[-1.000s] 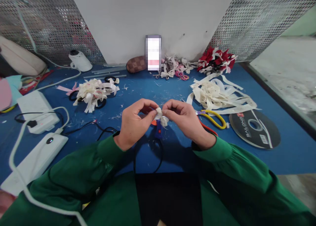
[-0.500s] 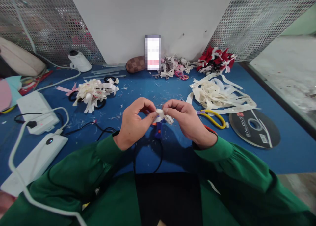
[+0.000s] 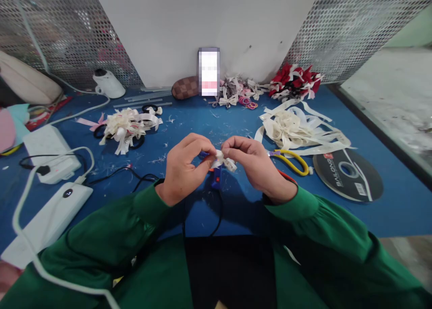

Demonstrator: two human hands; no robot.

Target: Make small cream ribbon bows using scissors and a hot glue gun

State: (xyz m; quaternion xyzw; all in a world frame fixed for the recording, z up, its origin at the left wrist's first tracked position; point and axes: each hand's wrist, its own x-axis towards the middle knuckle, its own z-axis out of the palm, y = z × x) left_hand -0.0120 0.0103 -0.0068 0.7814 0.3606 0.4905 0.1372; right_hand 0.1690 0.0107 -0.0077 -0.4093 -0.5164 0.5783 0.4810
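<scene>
A small cream ribbon bow (image 3: 230, 164) is pinched between my two hands above the blue table. My left hand (image 3: 189, 167) grips its left side with thumb and forefinger. At the other side, my right hand (image 3: 248, 163) has thumb and fingertips closed on the ribbon. The fingers hide part of it. Just below lies a blue tool with a red switch and a black cord, perhaps a glue gun (image 3: 216, 178). Yellow-handled scissors (image 3: 295, 163) rest to the right of my right hand.
Cream ribbon strips (image 3: 290, 127) lie behind the scissors, with a black spool disc (image 3: 349, 176) at right. Finished-looking bows (image 3: 124, 124) are heaped at left. A phone (image 3: 209, 73) leans on the back panel. A white power bank (image 3: 47, 223) and cables are at left.
The left fingers have curled in slightly closer around the ribbon. My right hand has barely moved, and everything on the table stays as it was.
</scene>
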